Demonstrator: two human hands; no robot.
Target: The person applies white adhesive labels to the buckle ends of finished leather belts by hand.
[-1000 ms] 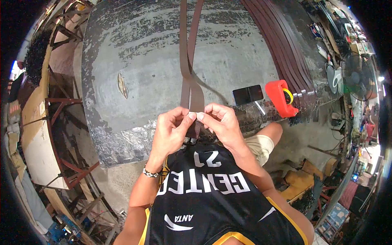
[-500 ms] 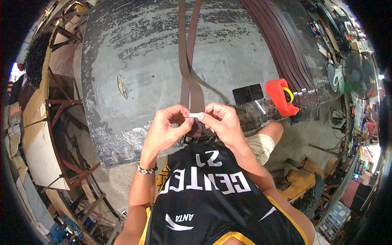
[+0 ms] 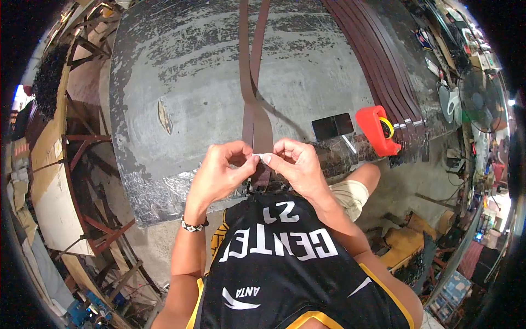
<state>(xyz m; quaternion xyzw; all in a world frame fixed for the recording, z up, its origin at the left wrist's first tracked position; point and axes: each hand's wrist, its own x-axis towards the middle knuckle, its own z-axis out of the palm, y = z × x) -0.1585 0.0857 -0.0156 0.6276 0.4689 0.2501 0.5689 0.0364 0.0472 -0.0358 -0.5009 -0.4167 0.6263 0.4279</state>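
Both grips are pinched together on a small white tab (image 3: 258, 157), left hand (image 3: 219, 174) and right hand (image 3: 293, 163) meeting fingertip to fingertip at the near end of two brown straps (image 3: 256, 118). These straps run away across the grey counter (image 3: 181, 71). Right of them lie a phone (image 3: 332, 126), a red dispenser (image 3: 376, 130) and more straps (image 3: 383, 66).

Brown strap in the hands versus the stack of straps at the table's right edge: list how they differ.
The brown strap is a lone doubled pair running down the table's middle, its near end pinched by the left hand and right hand. The stack of straps holds many, lying flat, slanted, untouched. Both are long, narrow and dark brown.
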